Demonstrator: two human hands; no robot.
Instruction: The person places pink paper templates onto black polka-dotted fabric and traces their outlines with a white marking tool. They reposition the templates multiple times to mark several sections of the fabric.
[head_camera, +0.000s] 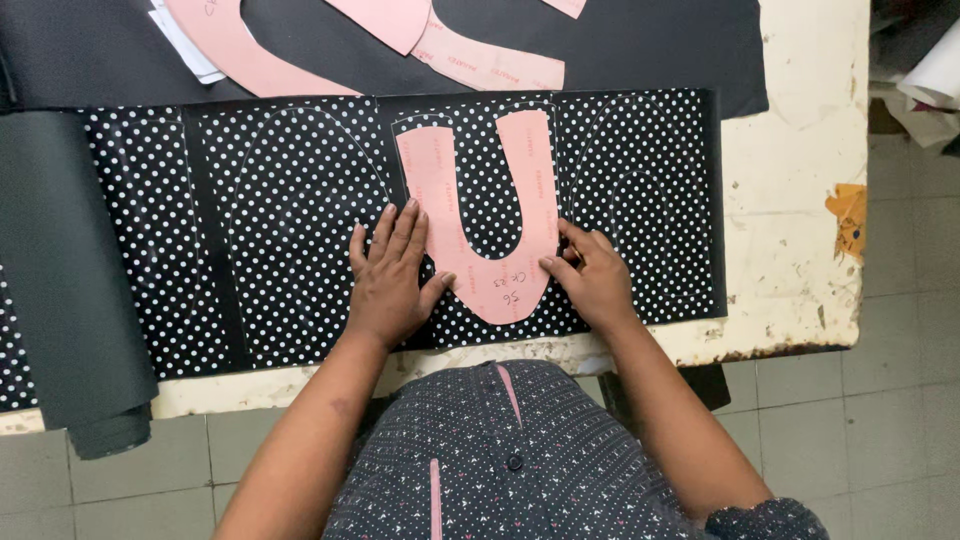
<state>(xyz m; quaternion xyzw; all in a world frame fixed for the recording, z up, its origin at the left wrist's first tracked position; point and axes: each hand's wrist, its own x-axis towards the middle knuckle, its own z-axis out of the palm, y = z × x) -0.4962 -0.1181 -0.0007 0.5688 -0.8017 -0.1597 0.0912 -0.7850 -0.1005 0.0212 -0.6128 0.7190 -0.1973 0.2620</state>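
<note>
A pink U-shaped paper pattern (525, 175) lies on a strip of black fabric with white polka dots (290, 220). My left hand (390, 275) rests flat, fingers spread, pressing the pattern's left arm and the fabric beside it. At the pattern's lower right edge sits my right hand (595, 275) with its fingers curled; something small and dark seems to be pinched in them, but I cannot make it out. Faint traced outlines show on the fabric to the left and right of the pattern.
The fabric lies on a worn white table (800, 230). More pink patterns (490, 65) rest on plain black material (640, 45) at the back. A dark fabric roll (70, 300) hangs over the left front edge. Grey floor tiles (880, 400) lie to the right.
</note>
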